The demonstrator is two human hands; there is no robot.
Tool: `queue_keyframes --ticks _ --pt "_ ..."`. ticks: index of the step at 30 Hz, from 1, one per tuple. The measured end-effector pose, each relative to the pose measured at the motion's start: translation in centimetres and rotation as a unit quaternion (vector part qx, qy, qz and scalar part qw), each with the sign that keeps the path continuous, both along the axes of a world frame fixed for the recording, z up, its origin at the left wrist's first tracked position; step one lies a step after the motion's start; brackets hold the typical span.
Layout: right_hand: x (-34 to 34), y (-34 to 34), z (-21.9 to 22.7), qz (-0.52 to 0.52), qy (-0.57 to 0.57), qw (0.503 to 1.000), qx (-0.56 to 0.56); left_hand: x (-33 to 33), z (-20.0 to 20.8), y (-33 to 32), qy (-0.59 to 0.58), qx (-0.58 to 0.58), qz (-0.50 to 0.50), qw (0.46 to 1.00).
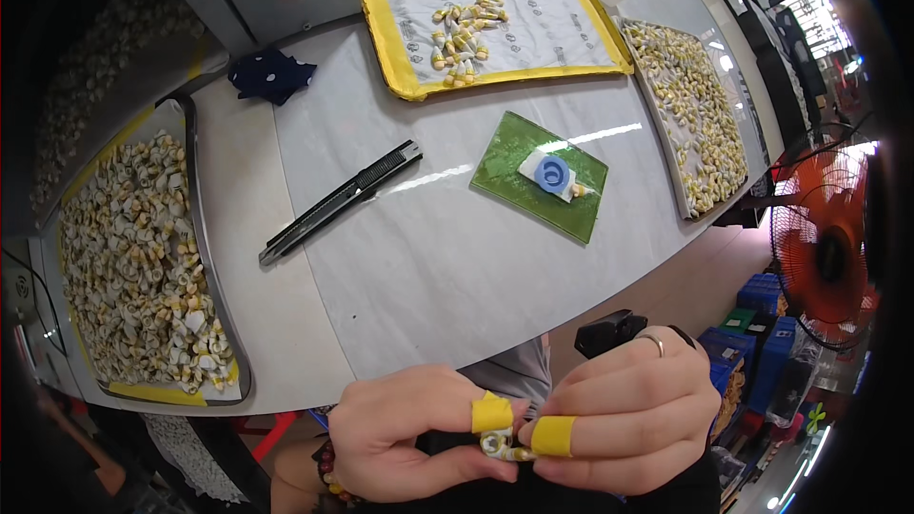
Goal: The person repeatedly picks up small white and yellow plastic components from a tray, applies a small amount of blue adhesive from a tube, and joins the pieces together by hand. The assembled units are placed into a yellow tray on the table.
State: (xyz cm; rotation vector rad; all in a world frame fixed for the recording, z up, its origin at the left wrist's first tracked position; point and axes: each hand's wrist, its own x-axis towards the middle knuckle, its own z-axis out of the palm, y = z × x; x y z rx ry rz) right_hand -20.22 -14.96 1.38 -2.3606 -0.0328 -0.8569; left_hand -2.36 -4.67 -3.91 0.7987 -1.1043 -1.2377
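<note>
Near the lower edge, my left hand [409, 433] and my right hand [633, 409] meet, fingertips closed on a small white and yellow piece [497, 444]. Yellow tape wraps a finger on each hand. Between the fingers the piece shows a dark ring-like mark and a yellowish end; its exact kind is not clear. Beyond the hands a green glass-like plate [505, 157] lies on the table, bearing a round blue stamp-like part [552, 174] on a white pad, with a small piece beside it. A black utility knife [343, 200] lies left of the plate.
At left stands a tray heaped with white and yellow pieces [143, 257]. A yellow-edged, paper-lined tray [562, 38] at the back holds several pieces; another full tray [685, 114] is right. A dark spotted cloth [271, 76] lies back left. An orange fan [824, 238] stands far right.
</note>
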Motion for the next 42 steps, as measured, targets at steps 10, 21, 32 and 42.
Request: queue_keyframes --ticks 10,21,32,42 --pt "-1.1 0.2 -0.3 -0.001 0.006 0.999 -0.040 -0.8 -1.0 0.5 -0.005 -0.024 0.007 1.000" --pt "-12.2 -12.7 2.0 -0.512 0.289 0.808 -0.026 0.9 -1.1 1.2 0.327 0.171 -0.111 0.923" --pt "-15.7 -16.8 -4.6 -0.500 0.321 0.804 -0.004 0.9 -3.0 2.2 0.413 0.232 -0.197 0.858" --pt "-13.1 -14.8 -2.8 -0.508 0.248 0.821 -0.077 0.9 -3.0 2.3 0.465 0.228 -0.240 0.821"
